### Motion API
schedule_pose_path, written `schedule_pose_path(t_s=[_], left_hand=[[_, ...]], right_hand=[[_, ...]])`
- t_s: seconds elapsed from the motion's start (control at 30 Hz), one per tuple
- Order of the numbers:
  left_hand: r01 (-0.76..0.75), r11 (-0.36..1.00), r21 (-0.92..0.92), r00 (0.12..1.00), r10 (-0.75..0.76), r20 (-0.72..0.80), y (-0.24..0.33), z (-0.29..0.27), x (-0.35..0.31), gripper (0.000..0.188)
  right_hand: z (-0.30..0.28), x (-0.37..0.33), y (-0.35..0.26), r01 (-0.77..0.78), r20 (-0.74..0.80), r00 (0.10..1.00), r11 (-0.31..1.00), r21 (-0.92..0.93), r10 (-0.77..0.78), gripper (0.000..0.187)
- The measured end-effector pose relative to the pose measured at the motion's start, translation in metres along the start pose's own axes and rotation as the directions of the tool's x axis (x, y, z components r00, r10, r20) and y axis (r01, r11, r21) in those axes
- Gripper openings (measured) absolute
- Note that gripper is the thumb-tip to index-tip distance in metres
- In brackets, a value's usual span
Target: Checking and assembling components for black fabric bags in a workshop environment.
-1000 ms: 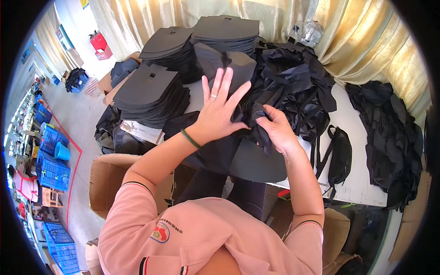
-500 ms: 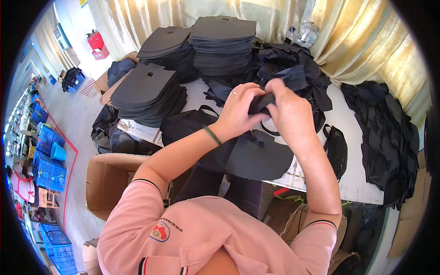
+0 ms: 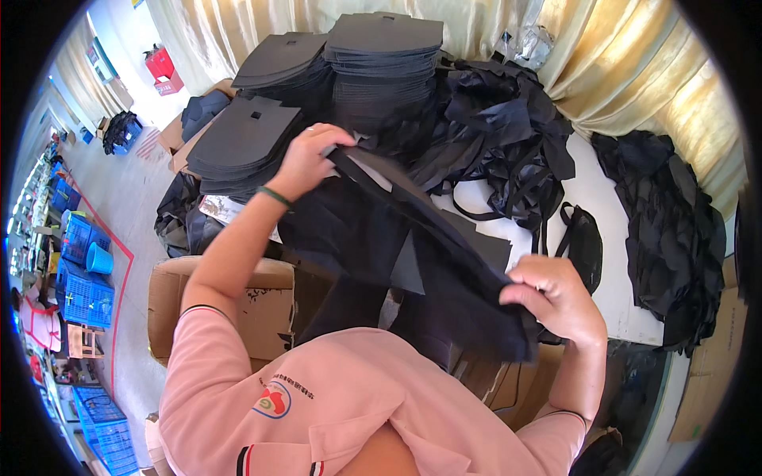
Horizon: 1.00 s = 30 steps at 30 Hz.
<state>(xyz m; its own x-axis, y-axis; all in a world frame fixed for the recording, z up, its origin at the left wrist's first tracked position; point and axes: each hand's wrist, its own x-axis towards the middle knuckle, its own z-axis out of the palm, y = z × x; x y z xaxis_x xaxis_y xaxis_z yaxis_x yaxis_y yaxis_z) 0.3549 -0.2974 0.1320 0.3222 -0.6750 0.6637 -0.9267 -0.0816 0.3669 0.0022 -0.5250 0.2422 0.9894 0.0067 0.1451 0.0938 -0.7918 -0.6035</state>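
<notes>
A black fabric piece (image 3: 468, 278) is stretched slantwise between my hands, over the near edge of the table. My left hand (image 3: 308, 163) pinches its upper left end, close to a stack of black panels (image 3: 246, 135). At its lower right end, my right hand (image 3: 559, 297) grips the cloth between thumb and fingers. Part of a flat dark grey panel (image 3: 409, 270) shows beneath the cloth, mostly covered. To the right of the cloth lies a small black pouch (image 3: 583, 246) with a loop.
Two more panel stacks (image 3: 385, 40) stand at the back. A tangled heap of black fabric and straps (image 3: 508, 119) lies right of them on the white table (image 3: 623, 278). More black cloth (image 3: 667, 238) covers the right edge. A cardboard box (image 3: 178, 309) sits front left.
My hands were close together around bunched black material. They have moved apart, left hand to the left, right hand right and nearer, and black cloth now spans between them.
</notes>
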Motion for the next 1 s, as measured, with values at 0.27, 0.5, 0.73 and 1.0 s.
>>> schedule_pose_path(t_s=[0.27,0.5,0.73,1.0], left_hand=[[0.432,0.888,0.159,0.411,-0.350,0.842,0.032,-0.110,-0.021,0.026],[0.206,0.918,0.338,0.475,-0.396,0.786,-0.026,-0.022,-0.043,0.036],[0.170,0.802,0.572,0.495,-0.571,0.655,-0.073,0.050,-0.045,0.034],[0.200,0.825,0.529,0.475,-0.554,0.684,-0.070,0.052,-0.049,0.039]], right_hand=[[0.013,-0.034,0.060,-0.345,0.563,0.817,0.889,0.302,0.126,0.019],[0.082,0.009,0.162,-0.408,0.391,0.848,0.912,0.047,0.359,0.023],[0.108,0.049,0.209,-0.451,0.084,0.874,0.865,-0.221,0.478,0.023],[0.143,0.163,0.172,0.166,-0.071,0.969,0.840,-0.517,-0.235,0.081]])
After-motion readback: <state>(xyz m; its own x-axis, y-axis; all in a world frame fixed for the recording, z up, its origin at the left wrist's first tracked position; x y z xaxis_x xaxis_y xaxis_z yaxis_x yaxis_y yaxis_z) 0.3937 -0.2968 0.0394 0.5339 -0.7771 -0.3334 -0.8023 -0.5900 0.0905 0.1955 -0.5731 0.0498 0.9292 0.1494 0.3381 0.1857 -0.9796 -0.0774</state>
